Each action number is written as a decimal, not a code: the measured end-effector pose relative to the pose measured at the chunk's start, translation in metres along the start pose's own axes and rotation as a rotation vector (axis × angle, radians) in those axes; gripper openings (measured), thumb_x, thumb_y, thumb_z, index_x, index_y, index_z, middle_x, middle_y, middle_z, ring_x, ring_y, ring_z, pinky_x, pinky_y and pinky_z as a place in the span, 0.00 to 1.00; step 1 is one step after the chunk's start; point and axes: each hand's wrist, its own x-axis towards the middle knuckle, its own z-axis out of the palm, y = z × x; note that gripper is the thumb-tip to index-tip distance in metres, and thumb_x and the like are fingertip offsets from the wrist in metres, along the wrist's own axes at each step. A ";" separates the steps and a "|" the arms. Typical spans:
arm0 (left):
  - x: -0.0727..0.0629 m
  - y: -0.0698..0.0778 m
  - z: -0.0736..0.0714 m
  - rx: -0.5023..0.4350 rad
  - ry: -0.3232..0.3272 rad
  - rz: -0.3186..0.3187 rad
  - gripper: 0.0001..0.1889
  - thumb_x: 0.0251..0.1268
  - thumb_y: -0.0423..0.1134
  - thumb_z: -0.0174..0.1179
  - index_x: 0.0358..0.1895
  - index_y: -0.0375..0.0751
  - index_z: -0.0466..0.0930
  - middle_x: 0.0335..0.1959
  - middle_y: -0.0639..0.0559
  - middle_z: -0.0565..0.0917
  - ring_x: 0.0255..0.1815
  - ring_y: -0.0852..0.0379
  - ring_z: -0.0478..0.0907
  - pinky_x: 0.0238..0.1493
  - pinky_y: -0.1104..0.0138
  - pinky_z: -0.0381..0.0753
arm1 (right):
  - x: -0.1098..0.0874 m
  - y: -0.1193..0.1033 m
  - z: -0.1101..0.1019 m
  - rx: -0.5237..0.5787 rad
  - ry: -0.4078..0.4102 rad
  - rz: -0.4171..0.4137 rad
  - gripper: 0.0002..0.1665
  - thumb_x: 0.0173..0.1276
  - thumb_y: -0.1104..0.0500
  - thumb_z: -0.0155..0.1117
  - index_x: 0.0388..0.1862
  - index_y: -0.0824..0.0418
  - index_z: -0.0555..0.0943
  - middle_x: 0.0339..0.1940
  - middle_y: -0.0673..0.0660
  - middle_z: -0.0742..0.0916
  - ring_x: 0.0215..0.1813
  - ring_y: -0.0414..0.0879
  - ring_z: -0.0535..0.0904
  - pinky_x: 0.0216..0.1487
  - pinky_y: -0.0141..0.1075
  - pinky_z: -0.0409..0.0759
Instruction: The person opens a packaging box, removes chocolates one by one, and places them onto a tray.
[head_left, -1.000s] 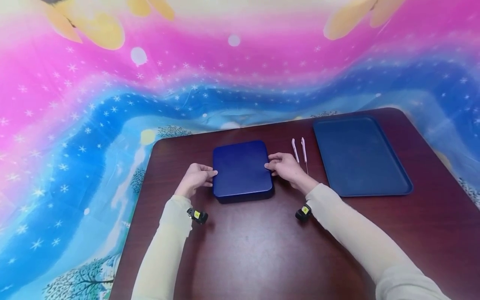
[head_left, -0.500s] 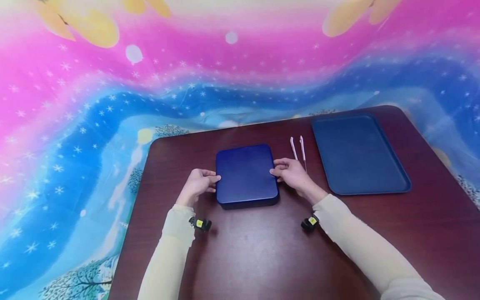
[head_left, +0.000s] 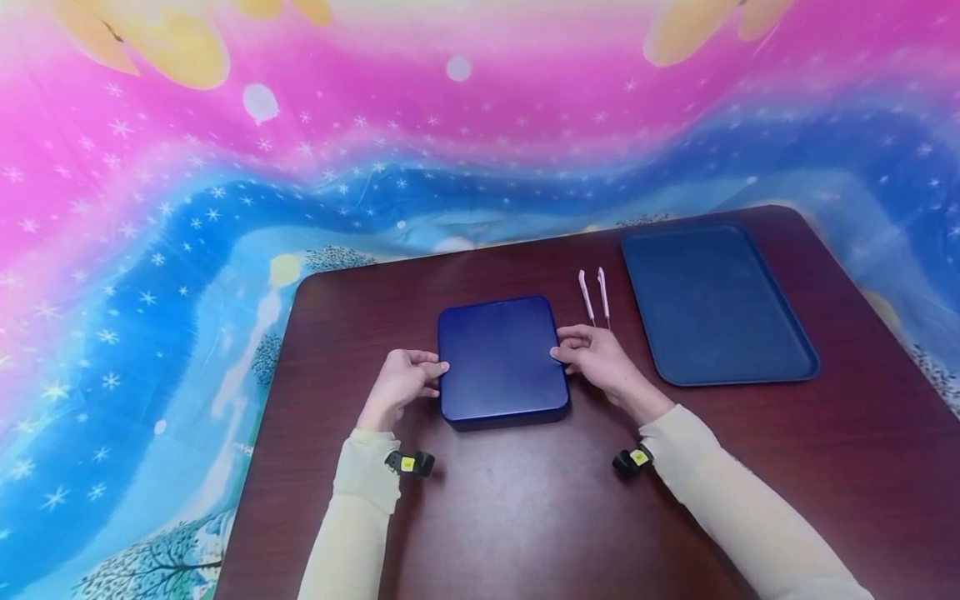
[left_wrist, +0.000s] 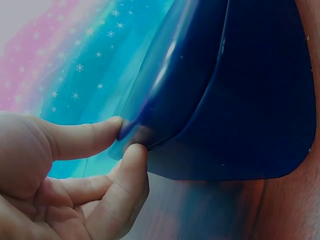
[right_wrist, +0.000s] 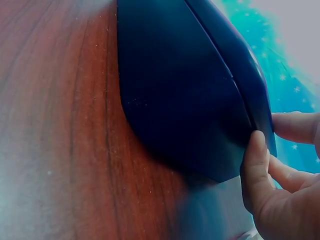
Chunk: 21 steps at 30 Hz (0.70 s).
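Observation:
A dark blue square box (head_left: 504,360) with rounded corners and a fitted lid (left_wrist: 170,70) stands on the brown table. My left hand (head_left: 399,385) is at its left side, thumb on the lid's top edge and fingertips below the rim. On the opposite side my right hand (head_left: 600,363) pinches the lid's edge in the same manner. Both wrist views show the seam between lid and body, with a fingertip (right_wrist: 257,140) of the right hand close to it. No gap shows at the seam, and the inside of the box is hidden.
Two slim tools with pale pink handles (head_left: 603,293) lie behind my right hand, their thin metal ends partly hidden. To the right is a dark blue-grey tray (head_left: 720,304). A patterned cloth (head_left: 465,167) hangs behind the brown table (head_left: 510,517).
The box has shifted nearer to me and a little to the right, with both hands moving along with it. Their hold looks the same. The tray and pink-handled tools stay in place.

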 end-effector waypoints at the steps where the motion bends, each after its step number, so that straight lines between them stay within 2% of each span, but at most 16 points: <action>1: -0.001 0.000 0.001 -0.001 0.000 0.003 0.16 0.66 0.31 0.66 0.52 0.25 0.78 0.40 0.42 0.84 0.28 0.51 0.79 0.35 0.60 0.88 | -0.002 0.001 -0.001 0.002 -0.001 0.004 0.31 0.70 0.63 0.67 0.68 0.74 0.71 0.45 0.62 0.83 0.37 0.41 0.81 0.39 0.34 0.85; 8: -0.007 -0.004 0.010 -0.011 0.005 0.026 0.16 0.65 0.30 0.67 0.52 0.23 0.78 0.38 0.42 0.83 0.27 0.52 0.79 0.30 0.63 0.87 | -0.010 0.004 -0.006 0.040 0.000 0.010 0.31 0.69 0.65 0.67 0.68 0.75 0.71 0.42 0.59 0.82 0.37 0.39 0.81 0.37 0.32 0.84; 13: -0.010 -0.007 0.015 -0.017 0.001 0.035 0.15 0.64 0.30 0.67 0.50 0.23 0.79 0.37 0.42 0.85 0.26 0.56 0.78 0.29 0.64 0.87 | -0.017 0.006 -0.010 0.035 -0.001 -0.001 0.31 0.70 0.64 0.66 0.68 0.75 0.71 0.44 0.61 0.83 0.38 0.38 0.81 0.38 0.33 0.84; 21: -0.017 -0.008 0.023 -0.040 -0.005 0.039 0.15 0.64 0.29 0.67 0.51 0.23 0.79 0.36 0.43 0.85 0.25 0.55 0.79 0.27 0.65 0.86 | -0.026 0.010 -0.017 0.033 0.001 0.017 0.31 0.70 0.64 0.66 0.69 0.73 0.70 0.46 0.63 0.82 0.39 0.39 0.82 0.40 0.33 0.84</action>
